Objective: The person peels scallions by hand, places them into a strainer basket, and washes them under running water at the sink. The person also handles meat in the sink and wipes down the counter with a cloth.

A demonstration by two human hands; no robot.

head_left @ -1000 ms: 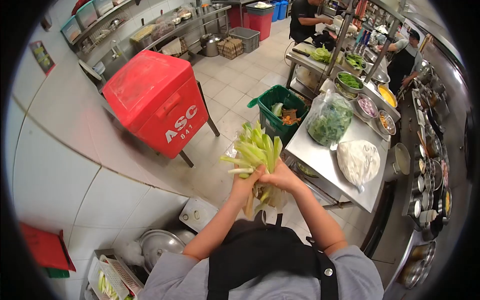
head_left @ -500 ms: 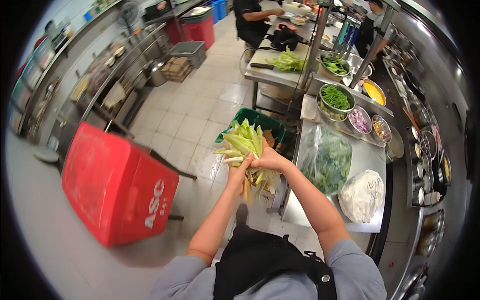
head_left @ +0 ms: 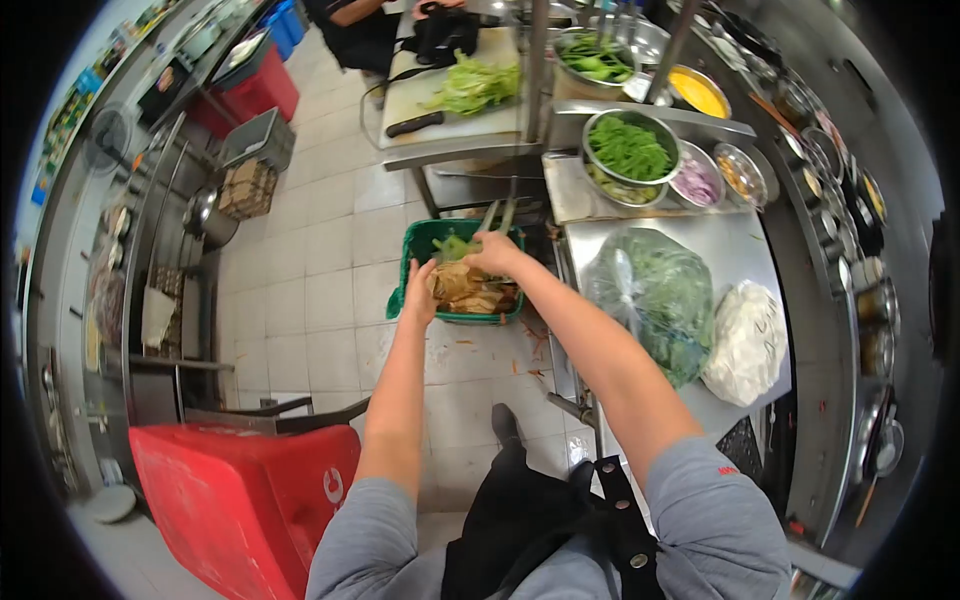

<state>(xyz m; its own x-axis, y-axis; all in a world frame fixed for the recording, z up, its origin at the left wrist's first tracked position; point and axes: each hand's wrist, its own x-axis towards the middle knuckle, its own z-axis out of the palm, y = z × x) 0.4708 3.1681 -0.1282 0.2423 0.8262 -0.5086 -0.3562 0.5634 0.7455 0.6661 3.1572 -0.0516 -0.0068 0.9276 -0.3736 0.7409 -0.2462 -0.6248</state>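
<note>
Both of my hands reach over a green bin (head_left: 395, 285) on the tiled floor. My left hand (head_left: 420, 287) is at the bin's left side, fingers bent, and what it holds, if anything, I cannot make out. Pale green stalks (head_left: 497, 215) stick up at my right hand (head_left: 493, 254), which is closed around some of them. Between the hands, inside the bin, lie brown papery scraps (head_left: 468, 288) and some green leaves (head_left: 452, 247).
At the right, a steel table (head_left: 742, 250) bears a bag of greens (head_left: 655, 300) and a white bag (head_left: 745, 343). A cutting board (head_left: 400, 103) with a knife (head_left: 415, 124) is ahead. A red box (head_left: 230, 500) stands lower left; a co-worker (head_left: 355, 35) is at the top.
The view has moved closer to the bin. My hands, earlier together around a bunch of pale green stalks, are now apart over the bin, and most of the bunch has left them.
</note>
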